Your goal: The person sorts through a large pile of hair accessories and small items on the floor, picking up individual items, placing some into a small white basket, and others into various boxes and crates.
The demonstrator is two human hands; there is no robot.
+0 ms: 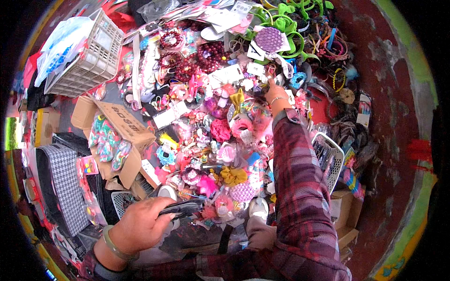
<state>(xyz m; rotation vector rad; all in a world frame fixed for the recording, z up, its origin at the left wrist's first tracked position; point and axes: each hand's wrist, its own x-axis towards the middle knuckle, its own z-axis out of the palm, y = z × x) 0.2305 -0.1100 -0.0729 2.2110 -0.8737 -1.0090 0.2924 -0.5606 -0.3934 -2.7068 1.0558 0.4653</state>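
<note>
My left hand (pixel 145 225) is closed around some flat, dark, glossy pieces (pixel 185 207), low over the near side of a large heap; their exact kind is not clear. At the far right of the heap, my right hand (pixel 276 96) reaches in with a finger stretched out, and no held thing shows. Near its fingertips lie white cards (pixel 255 69) and a light-blue scrunchie (pixel 297 80). Around the middle of the heap are a dark pink scrunchie (pixel 220 129), a mustard scrunchie (pixel 233 176) and dark red bead strings (pixel 210 56).
Green headbands (pixel 281 21) lie at the back right. On the left stand a grey plastic crate (pixel 101 56) and an open cardboard box (pixel 129 124) with packed colourful items. A white basket (pixel 335 157) sits beside my right arm. My shoes (pixel 258 209) are at the heap's near edge.
</note>
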